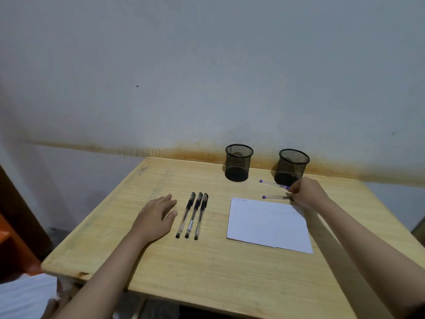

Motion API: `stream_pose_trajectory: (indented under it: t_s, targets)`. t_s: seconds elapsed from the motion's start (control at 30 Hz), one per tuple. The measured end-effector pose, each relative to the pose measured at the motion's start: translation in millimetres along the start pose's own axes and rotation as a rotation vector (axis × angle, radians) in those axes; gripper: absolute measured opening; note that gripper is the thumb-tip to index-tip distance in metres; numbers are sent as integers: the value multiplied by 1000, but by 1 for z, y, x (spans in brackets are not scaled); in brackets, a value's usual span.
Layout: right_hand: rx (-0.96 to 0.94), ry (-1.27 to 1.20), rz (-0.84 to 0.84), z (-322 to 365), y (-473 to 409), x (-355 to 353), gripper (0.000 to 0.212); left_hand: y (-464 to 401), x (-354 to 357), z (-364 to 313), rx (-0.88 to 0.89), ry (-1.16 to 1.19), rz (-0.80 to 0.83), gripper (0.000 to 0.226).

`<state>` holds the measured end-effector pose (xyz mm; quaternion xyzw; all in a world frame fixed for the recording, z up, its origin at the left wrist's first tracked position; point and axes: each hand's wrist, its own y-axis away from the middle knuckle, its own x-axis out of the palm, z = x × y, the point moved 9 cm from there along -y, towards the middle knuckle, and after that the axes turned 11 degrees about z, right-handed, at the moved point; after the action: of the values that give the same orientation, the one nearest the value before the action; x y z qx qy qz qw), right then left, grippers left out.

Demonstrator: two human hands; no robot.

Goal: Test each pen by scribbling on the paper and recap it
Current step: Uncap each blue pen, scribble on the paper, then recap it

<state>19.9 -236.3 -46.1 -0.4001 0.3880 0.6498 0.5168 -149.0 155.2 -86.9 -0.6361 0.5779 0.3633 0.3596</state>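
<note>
Three capped black pens [192,215] lie side by side in the middle of the wooden table [207,261]. My left hand [155,216] rests flat on the table just left of them, fingers relaxed. A white paper [268,224] with small scribbles at its top left corner lies to the right. Two purple-capped pens lie beyond it: the far one [273,184] and the near one [276,197]. My right hand [307,192] has its fingers curled at the right end of the near purple pen, pinching it.
Two empty black mesh pen cups stand near the wall, one [238,162] at centre back and one [291,166] right of it, just behind my right hand. The table's left edge drops off beside an orange object [9,240].
</note>
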Motion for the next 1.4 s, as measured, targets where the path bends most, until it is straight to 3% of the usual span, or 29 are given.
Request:
stream_pose_trajectory:
  t_s: [0.1,0.27,0.5,0.63,0.73,0.9,1.17,1.4]
  targets:
    - [-6,47,17,-3,-5,4,20,1,0,0,-11,7,9,43]
    - [-63,6,-30,7,-2,-3,13,1,-1,-2,-21,19,18,42]
    - [-310,-471,-97,76,28,-20,23,-2,-12,-3,-85,338,-20,41]
    - [-357,-740,-15,114,48,-12,7,-1,-19,-28,-91,454,-95,32]
    - [-362,-893,61,135,60,1,4,4,-24,-66,-38,618,-166,30]
    - [-359,-992,120,151,73,24,8,0,-26,-124,133,615,-148,39]
    - [-319,-1130,125,150,77,38,9,-1,-17,-138,98,672,-190,19]
    - [-202,-1240,188,155,67,48,20,-2,-16,-136,41,711,-172,15]
